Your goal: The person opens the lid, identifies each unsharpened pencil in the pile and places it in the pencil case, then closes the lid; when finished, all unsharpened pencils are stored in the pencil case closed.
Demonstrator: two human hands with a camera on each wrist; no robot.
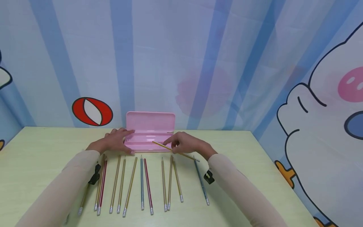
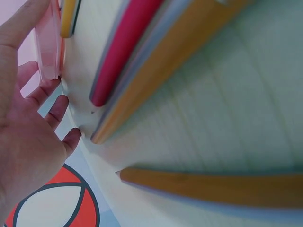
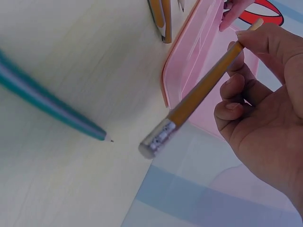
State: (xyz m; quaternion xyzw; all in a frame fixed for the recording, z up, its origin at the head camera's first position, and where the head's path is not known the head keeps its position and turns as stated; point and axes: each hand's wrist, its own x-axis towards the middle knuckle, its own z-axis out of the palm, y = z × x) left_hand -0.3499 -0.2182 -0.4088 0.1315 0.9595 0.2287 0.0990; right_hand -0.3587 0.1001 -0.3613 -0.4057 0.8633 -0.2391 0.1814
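Observation:
A pink pencil case [image 1: 150, 122] stands open against the backdrop, its lid raised. My right hand [image 1: 185, 143] pinches a yellow pencil [image 3: 203, 92] between thumb and fingers over the case's right part. The pencil's eraser end slants down to the right, clear of the table. My left hand [image 1: 116, 140] rests at the case's left end, with fingers spread and fairly straight along its edge. In the left wrist view the fingers of the left hand [image 2: 33, 127] touch the case wall [image 2: 49, 52]. What lies inside the case is hard to make out.
In front of the case lie several loose pencils, among them a red pencil [image 1: 148, 186], a blue pencil [image 1: 142, 186] and a yellow pencil [image 1: 129, 187]. A teal pencil [image 3: 57, 109] lies below my right wrist. Behind the table [image 1: 232, 145] hangs a printed curtain [image 1: 158, 63].

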